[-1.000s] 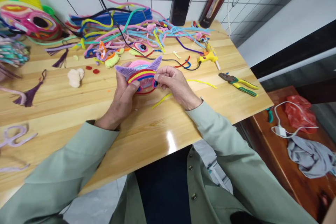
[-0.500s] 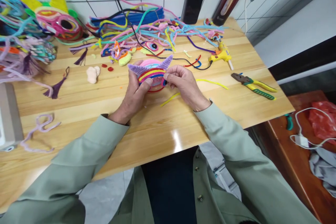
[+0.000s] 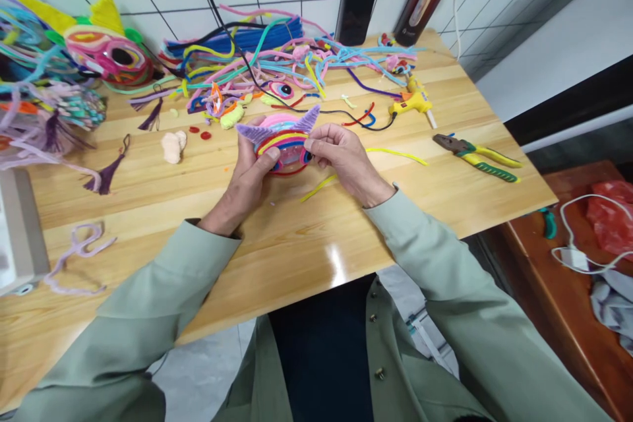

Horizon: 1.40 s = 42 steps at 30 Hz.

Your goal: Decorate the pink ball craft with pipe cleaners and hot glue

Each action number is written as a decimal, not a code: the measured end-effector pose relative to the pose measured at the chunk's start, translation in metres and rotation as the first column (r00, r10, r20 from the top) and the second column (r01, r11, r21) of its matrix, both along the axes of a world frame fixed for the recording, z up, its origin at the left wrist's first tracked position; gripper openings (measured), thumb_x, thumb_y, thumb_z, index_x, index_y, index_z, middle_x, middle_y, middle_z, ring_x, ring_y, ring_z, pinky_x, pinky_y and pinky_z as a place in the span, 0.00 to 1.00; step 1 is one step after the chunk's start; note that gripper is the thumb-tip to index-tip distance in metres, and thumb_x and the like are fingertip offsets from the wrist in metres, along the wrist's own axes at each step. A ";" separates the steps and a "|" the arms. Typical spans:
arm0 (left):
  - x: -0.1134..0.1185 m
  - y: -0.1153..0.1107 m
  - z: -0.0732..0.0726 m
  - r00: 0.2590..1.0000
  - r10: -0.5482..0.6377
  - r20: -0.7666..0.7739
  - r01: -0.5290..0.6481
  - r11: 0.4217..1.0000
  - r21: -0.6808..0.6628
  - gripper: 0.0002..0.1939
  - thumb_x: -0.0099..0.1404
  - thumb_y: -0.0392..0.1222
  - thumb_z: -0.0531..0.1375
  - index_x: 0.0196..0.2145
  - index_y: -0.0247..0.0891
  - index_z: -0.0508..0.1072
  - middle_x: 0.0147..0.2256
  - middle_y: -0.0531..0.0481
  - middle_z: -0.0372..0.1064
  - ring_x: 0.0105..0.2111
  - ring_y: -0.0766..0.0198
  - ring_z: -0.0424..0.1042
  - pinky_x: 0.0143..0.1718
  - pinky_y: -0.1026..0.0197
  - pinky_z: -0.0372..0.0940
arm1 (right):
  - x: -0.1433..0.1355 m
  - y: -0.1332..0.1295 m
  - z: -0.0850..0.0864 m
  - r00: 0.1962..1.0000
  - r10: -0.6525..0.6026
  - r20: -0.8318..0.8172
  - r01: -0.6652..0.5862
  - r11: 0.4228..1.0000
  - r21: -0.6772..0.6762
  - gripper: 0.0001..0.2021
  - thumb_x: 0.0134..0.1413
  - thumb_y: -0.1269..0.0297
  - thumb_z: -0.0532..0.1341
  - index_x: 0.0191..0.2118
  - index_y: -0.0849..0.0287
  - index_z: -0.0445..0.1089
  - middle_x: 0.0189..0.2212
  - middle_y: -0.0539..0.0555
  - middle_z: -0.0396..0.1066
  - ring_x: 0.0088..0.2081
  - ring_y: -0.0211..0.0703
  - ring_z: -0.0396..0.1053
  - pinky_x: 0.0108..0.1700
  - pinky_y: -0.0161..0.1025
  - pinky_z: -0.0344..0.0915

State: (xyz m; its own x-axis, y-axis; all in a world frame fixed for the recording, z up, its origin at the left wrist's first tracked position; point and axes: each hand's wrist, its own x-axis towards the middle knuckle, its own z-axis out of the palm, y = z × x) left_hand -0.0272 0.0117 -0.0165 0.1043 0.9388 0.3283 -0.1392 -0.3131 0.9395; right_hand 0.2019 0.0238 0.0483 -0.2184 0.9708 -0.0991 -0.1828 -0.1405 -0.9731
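Above the middle of the table I hold a small pipe-cleaner animal head (image 3: 281, 140), striped pink, red, yellow and blue, with two pointed purple ears. My left hand (image 3: 247, 175) wraps its left side, thumb lying on the front. With thumb and forefinger pressed together, my right hand (image 3: 341, 157) pinches its right edge near the striped band; the exact spot is covered by the fingertips. Under my right hand lies a loose yellow pipe cleaner (image 3: 395, 155), passing out on both sides of it.
Right of my hands lie pliers (image 3: 475, 157) and a yellow glue gun (image 3: 414, 102), its black cord crossing the table. Tangled pipe cleaners (image 3: 262, 56) line the wall. A finished-looking colourful head (image 3: 109, 53) stands back left; a purple tassel (image 3: 107, 173) lies nearer.
The view has shifted slightly. Both hands keep almost the same hold on the pipe-cleaner head, with no clear change in grip.
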 end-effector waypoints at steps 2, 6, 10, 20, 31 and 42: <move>-0.002 0.004 -0.003 1.000 -0.019 0.012 0.019 0.999 -0.026 0.38 0.73 0.66 0.73 0.72 0.56 0.68 0.73 0.47 0.73 0.74 0.44 0.73 0.77 0.38 0.70 | 0.000 0.001 0.000 1.000 0.011 -0.005 -0.011 1.000 -0.002 0.21 0.45 0.51 0.84 0.36 0.53 0.77 0.29 0.46 0.78 0.30 0.36 0.68 0.31 0.35 0.63; -0.006 0.009 -0.004 1.000 0.010 0.013 -0.009 0.999 -0.044 0.37 0.70 0.66 0.75 0.70 0.58 0.70 0.72 0.49 0.74 0.72 0.46 0.75 0.76 0.40 0.71 | -0.001 0.002 -0.001 0.999 0.029 -0.043 -0.029 1.000 -0.011 0.22 0.43 0.51 0.85 0.35 0.54 0.76 0.29 0.46 0.78 0.28 0.35 0.66 0.29 0.34 0.61; -0.007 0.008 0.005 1.000 0.000 -0.025 0.000 1.000 -0.020 0.35 0.70 0.66 0.74 0.69 0.56 0.72 0.71 0.47 0.75 0.72 0.46 0.75 0.78 0.39 0.69 | -0.002 0.004 -0.003 0.997 0.032 -0.063 -0.032 0.999 -0.008 0.19 0.48 0.55 0.84 0.34 0.54 0.76 0.28 0.47 0.79 0.28 0.35 0.66 0.27 0.33 0.59; -0.007 0.007 0.017 0.995 -0.002 -0.101 0.002 1.000 -0.001 0.36 0.70 0.71 0.73 0.68 0.57 0.72 0.68 0.47 0.76 0.72 0.46 0.74 0.78 0.40 0.68 | -0.007 0.009 -0.013 0.995 0.024 -0.095 -0.018 0.998 0.059 0.19 0.50 0.55 0.84 0.34 0.55 0.74 0.30 0.47 0.78 0.33 0.38 0.72 0.35 0.36 0.70; -0.008 0.007 0.020 0.993 0.020 -0.112 -0.020 1.000 0.001 0.36 0.69 0.71 0.73 0.67 0.56 0.74 0.69 0.47 0.76 0.75 0.45 0.73 0.79 0.39 0.67 | -0.015 0.015 -0.026 0.994 -0.105 -0.016 0.106 0.980 0.166 0.22 0.49 0.54 0.81 0.43 0.52 0.73 0.42 0.49 0.78 0.50 0.48 0.77 0.58 0.48 0.77; -0.003 0.004 0.025 0.999 0.048 -0.017 -0.049 0.997 -0.060 0.31 0.66 0.66 0.76 0.60 0.52 0.78 0.63 0.48 0.81 0.72 0.46 0.76 0.81 0.42 0.65 | -0.020 0.018 -0.034 0.994 -0.091 -0.063 0.098 0.988 0.120 0.28 0.47 0.52 0.85 0.50 0.52 0.76 0.55 0.55 0.83 0.63 0.55 0.79 0.72 0.57 0.76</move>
